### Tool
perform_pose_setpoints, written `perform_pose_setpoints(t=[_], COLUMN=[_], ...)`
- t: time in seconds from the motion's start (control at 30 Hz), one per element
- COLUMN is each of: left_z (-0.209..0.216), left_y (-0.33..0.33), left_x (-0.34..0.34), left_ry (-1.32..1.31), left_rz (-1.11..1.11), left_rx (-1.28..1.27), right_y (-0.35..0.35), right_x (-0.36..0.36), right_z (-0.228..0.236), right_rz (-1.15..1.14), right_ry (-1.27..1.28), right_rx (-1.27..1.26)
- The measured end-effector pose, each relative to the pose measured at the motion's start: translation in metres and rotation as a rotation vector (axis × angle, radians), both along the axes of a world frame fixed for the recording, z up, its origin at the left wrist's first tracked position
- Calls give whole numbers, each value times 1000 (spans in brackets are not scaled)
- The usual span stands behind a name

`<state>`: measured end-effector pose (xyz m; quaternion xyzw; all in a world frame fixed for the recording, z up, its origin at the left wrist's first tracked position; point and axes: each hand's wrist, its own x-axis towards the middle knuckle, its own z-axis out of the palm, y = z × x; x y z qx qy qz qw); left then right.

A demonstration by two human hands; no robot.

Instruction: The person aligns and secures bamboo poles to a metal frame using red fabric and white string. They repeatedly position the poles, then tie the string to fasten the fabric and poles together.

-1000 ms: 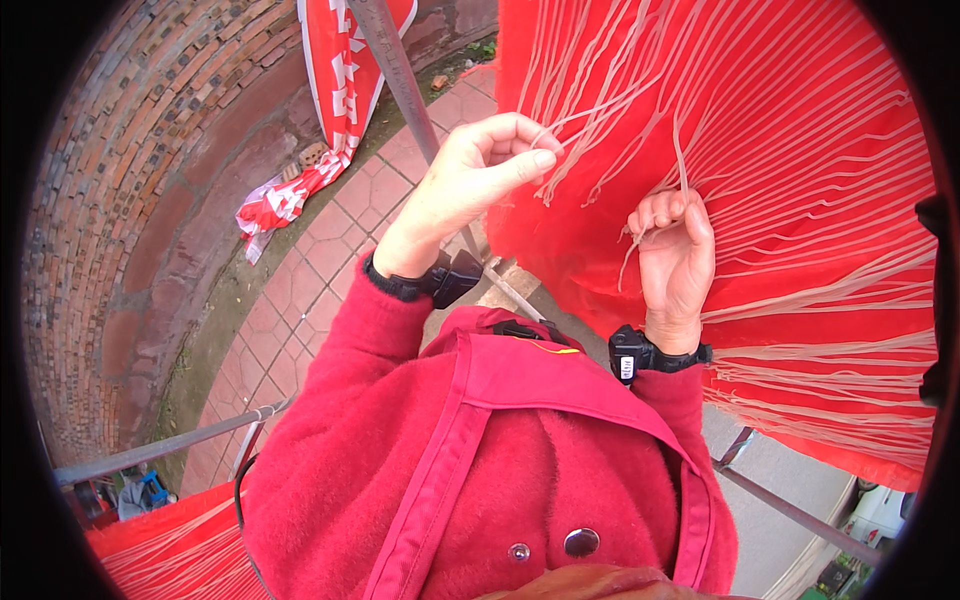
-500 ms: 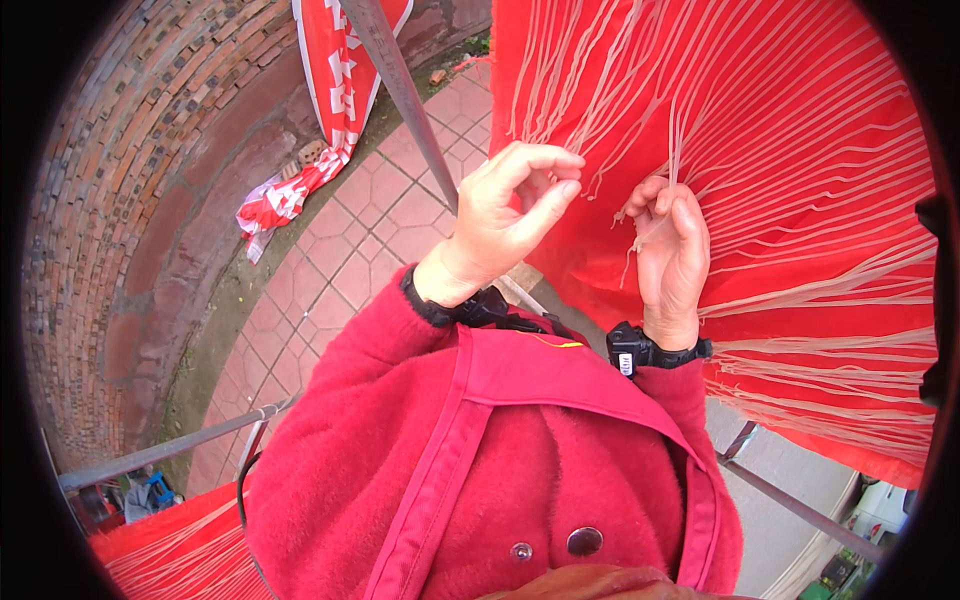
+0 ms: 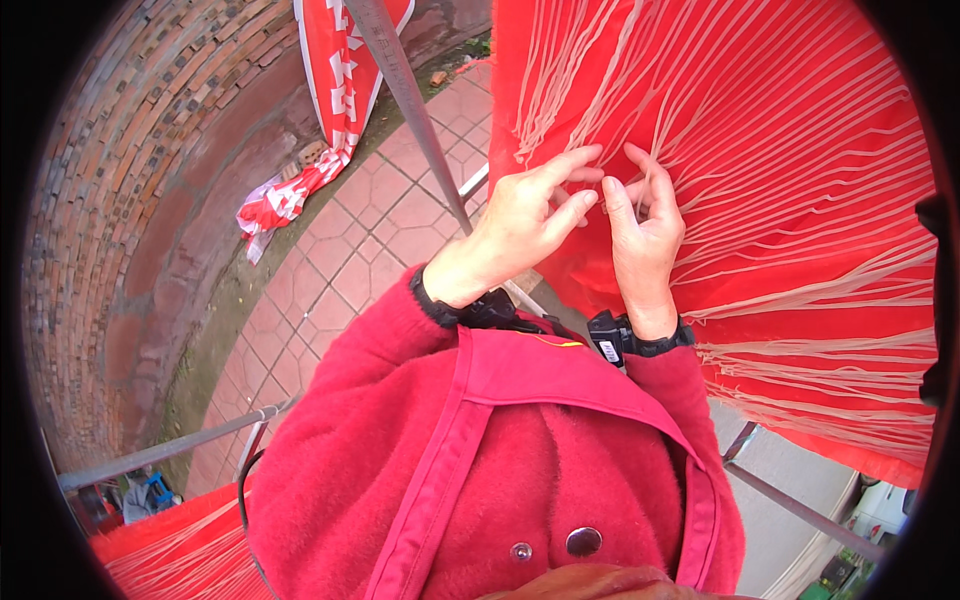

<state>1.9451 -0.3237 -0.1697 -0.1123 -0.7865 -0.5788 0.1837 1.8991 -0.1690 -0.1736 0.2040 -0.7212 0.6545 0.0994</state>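
Note:
Long pale strands [image 3: 800, 205], like thin noodles or cords, fan out in many rows over a red sheet [image 3: 590, 255] in front of me and to my right. My left hand [image 3: 530, 215] is raised at the sheet's near left edge, its thumb and fingers apart with no strand visible between them. Close beside it is my right hand [image 3: 645, 225], its outer fingers curled at several strands that run up from it. Its thumb and index finger point toward my left hand. What lies inside the curled fingers is partly hidden.
A metal pole [image 3: 405, 95] slants down just left of the sheet. Another rail [image 3: 170, 450] crosses at lower left, above more strands on red cloth [image 3: 190, 545]. A red and white banner [image 3: 340, 110] hangs by a curved brick wall [image 3: 120, 190]. Pink paving [image 3: 330, 270] lies below.
My right hand has moved left and up, bringing its strands along, and its thumb has parted from the index finger. My left hand has shifted slightly right, its fingers straighter.

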Motion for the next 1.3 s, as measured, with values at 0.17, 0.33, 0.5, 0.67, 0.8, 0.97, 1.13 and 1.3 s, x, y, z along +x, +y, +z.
perform_pose_setpoints(t=[0.17,0.33,0.5,0.67,0.8,0.97,1.13,1.3], left_z=[5,6,3,7,13,19,17,14], left_y=[-3,-8,-7,-9,-9,-5,-3,0], left_x=[3,4,3,2,4,8,5,2], left_ry=[-55,-68,14,48,16,-130,-63,43], left_rz=[-63,-50,-47,34,-1,-135,-65,105], left_rx=[15,65,131,96,66,202,328,91], right_y=[-11,-16,-18,-8,3,12,16,18], right_x=[-11,-22,-19,-5,2,6,9,14], right_z=[2,3,1,4,7,9,12,19], right_rz=[-84,-14,8,220,401,480,616,774], right_ry=[19,-112,-101,-239,-312,-341,-351,-389], right_rx=[50,-65,-108,-280,-322,-321,-349,-419])
